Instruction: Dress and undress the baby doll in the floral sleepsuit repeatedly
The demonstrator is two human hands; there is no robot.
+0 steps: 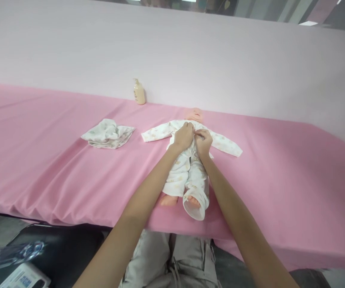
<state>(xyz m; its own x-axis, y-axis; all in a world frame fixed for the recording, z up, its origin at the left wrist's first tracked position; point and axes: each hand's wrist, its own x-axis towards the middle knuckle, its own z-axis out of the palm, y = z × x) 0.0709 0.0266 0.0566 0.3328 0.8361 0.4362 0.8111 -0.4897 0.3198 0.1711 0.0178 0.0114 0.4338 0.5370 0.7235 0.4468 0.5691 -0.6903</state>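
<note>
A baby doll (195, 115) lies on its back, head toward the wall, with its feet near the front edge of the bed. It wears a white patterned top (224, 143) with both sleeves spread wide, and matching trousers (176, 176). My left hand (184, 137) is closed on the front of the top at the chest, fingertips pinched on the cloth. Right beside it, my right hand (203, 141) pinches the same front edge. Whatever small fastening may lie between the fingertips is hidden. One foot pokes out of its trouser leg; the other sits inside the wide cuff.
Folded patterned cloth (109, 134) lies left of the doll on the pink sheet (55, 160). A cream pump bottle (139, 93) stands against the white wall (70, 48). At lower left, a black chair (67, 240) holds a clear plastic bottle (13, 256) and a white item (25, 276).
</note>
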